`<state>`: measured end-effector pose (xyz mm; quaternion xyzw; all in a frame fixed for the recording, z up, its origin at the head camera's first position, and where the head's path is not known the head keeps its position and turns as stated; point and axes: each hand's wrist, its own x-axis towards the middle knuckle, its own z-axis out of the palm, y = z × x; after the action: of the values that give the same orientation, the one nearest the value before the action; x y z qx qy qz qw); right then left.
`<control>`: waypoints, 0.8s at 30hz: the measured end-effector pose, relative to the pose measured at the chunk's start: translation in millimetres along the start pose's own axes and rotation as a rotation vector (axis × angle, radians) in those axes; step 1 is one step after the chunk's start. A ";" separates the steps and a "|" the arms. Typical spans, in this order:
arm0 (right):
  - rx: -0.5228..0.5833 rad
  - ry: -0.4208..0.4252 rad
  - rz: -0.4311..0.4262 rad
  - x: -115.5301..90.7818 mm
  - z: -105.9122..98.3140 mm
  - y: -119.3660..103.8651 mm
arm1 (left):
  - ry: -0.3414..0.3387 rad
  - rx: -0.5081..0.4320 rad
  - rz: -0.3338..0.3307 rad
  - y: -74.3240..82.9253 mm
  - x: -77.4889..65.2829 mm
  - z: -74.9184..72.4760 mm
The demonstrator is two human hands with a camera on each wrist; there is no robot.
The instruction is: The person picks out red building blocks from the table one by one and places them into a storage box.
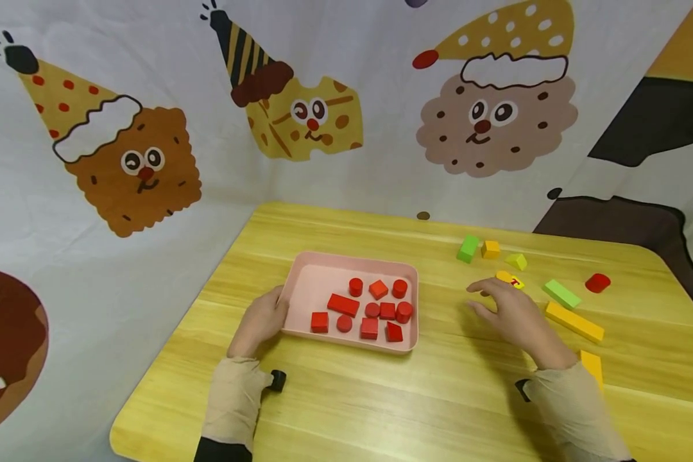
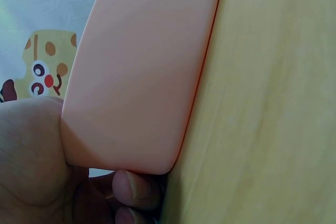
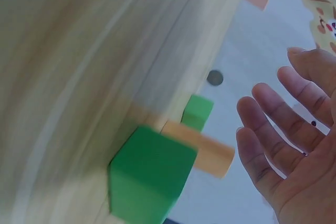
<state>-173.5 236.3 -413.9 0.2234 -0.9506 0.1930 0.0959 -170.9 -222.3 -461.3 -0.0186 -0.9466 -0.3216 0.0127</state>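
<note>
My left hand [image 1: 261, 321] grips the left side of a pink tray [image 1: 300, 282]; in the left wrist view its fingers [image 2: 137, 188] curl at the tray's end. Several red toy blocks lie inside, among them a long block [image 1: 343, 305], a cube [image 1: 319, 322] and a cylinder [image 1: 355, 287]. To the right, my right hand [image 1: 514, 317] hovers over the table with nothing in it, its fingers relaxed. Just beyond its fingertips lies a yellow block [image 1: 517, 282] with a red mark. In the right wrist view, a green block [image 3: 152, 169] and an orange cylinder [image 3: 207, 156] appear beside that hand.
Loose blocks spread over the right of the wooden table [image 1: 346, 398]: a green block [image 1: 468, 249], an orange block [image 1: 490, 249], a light green bar [image 1: 563, 294], a long yellow bar [image 1: 574, 321] and a red piece [image 1: 597, 283]. A cartoon-printed cloth [image 1: 381, 186] hangs behind.
</note>
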 end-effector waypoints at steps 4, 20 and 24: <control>-0.025 -0.005 0.026 -9.8 -5.1 8.8 | -0.019 -0.007 -0.001 -0.2 -1.6 0.5; -0.060 0.048 0.079 -36.6 -23.5 49.2 | 0.000 -0.009 -0.002 1.4 -1.6 -1.3; -0.044 0.057 0.118 -41.6 -35.3 59.4 | 0.000 -0.020 -0.003 2.2 -2.8 -0.8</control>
<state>-160.8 315.9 -412.3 0.1591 -0.9630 0.1839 0.1163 -168.0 -221.1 -459.5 -0.0174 -0.9433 -0.3313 0.0120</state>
